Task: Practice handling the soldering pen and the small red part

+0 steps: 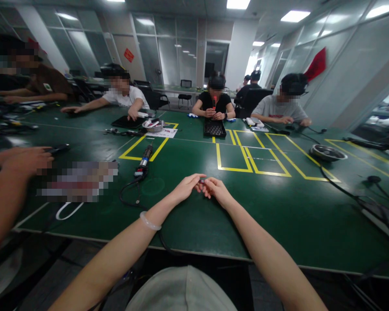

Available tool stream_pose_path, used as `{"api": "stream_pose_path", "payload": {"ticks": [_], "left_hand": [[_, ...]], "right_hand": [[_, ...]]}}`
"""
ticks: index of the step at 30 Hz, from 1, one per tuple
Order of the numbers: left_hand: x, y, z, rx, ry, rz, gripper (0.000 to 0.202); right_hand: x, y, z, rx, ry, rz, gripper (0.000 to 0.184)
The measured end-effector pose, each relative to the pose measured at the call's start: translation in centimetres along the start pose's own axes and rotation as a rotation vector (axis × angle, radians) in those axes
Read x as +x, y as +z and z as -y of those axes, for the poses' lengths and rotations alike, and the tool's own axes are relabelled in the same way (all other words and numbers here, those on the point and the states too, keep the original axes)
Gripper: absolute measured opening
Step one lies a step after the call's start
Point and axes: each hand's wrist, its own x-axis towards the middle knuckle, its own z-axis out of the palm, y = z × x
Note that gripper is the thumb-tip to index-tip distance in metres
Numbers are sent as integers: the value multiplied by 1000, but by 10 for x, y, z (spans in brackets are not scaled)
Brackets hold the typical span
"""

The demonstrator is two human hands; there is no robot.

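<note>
My left hand [188,186] and my right hand [215,190] meet over the green table, fingertips close together. Between them is a small dark piece [201,182], mostly covered by the fingers, so its kind does not show. Both hands are closed around it in a pinch. A pale bracelet [150,221] circles my left wrist. To the left of my hands lies an electric screwdriver [144,160] with a black cable running toward the table's near edge.
Yellow tape outlines [235,169] mark the green table [288,216]. A round metal bowl [328,152] and cables lie at right. Across the table, a person works over a black tray [215,128]. Another person's arm [19,172] reaches in at left, near a blurred bag [81,179].
</note>
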Motion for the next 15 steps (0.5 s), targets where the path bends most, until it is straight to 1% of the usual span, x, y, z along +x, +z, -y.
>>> {"api": "stream_pose_path", "payload": {"ticks": [2,4,11,15], "left_hand": [[-1,-1,1,-77,-5,-18,45],[-1,-1,1,-83,-7,-26,38],[-7,-6,-5,188,97,-43,26],[-10,-7,-8,244,111,-42,25]], "right_hand": [[0,0,-1,23,-8,-13,39],[1,-1,-2,32,-12,-20,38],[1,-2,-3,59,-17,-14,37],[0,-1,0,25,-44,-58,36]]}}
